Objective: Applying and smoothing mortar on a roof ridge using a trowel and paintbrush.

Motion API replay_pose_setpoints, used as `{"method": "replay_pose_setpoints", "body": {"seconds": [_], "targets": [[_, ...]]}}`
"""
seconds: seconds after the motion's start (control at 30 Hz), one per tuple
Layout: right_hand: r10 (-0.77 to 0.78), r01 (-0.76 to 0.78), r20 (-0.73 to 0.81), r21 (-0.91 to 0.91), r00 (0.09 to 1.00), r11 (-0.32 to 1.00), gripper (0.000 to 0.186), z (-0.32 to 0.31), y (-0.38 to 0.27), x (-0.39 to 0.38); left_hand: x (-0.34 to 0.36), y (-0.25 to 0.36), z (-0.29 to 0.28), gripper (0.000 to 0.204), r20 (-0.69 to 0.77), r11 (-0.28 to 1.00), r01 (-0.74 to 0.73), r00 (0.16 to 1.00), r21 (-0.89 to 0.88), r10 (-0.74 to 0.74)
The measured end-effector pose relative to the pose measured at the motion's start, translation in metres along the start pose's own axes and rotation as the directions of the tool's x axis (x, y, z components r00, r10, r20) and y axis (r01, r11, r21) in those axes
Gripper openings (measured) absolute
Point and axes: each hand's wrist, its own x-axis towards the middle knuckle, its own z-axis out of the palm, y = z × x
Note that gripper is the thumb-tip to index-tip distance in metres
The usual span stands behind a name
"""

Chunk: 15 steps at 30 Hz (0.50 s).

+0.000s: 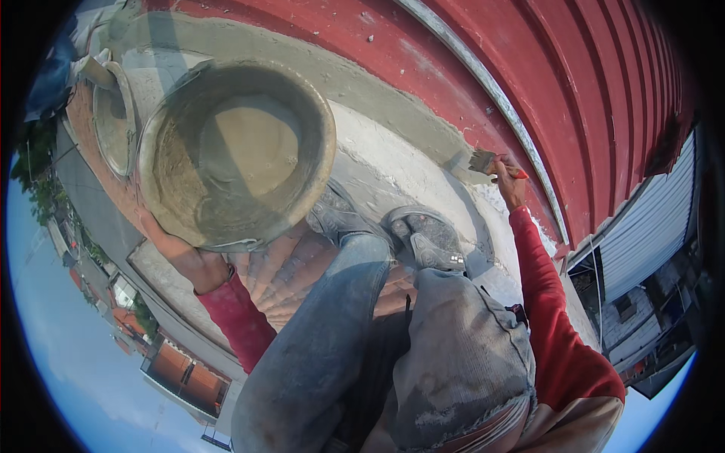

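Observation:
A large round bucket (321, 162) stands at the left, holding grey, wet cement-like slurry (253, 147). My left hand (172, 245) grips its near-left side, with the fingers partly hidden against the wall. Out to the right, my right hand (510, 181) is closed round the handle of a paintbrush (491, 162). The brush's bristles point left, close to the grey-coated strip (400, 113) along the foot of the red metal sheeting (483, 68). Wet grey coating ends near the bristles, and paler surface continues beyond.
Roof tiles (283, 268) lie below my shoes (427, 234). At the far left, another person's blue-clothed leg (53, 79) shows beside a second bucket (113, 124). The roof drops away toward houses (185, 377) at lower left; a corrugated roof (649, 226) lies at right.

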Motion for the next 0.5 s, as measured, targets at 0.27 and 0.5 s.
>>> {"method": "replay_pose_setpoints", "body": {"seconds": [0.27,0.5], "targets": [[-0.811,0.76,0.19,0.284,0.553,0.584,0.018,0.016,-0.337,-0.068,0.009,-0.016,0.091,0.058,0.161,0.993,0.106,0.982,-0.045,-0.097],[-0.698,0.782,0.358,-0.217,0.62,0.584,0.018,0.051,-0.352,-0.034,0.009,-0.04,0.159,0.062,0.244,0.993,0.112,0.964,-0.032,-0.101]]}}
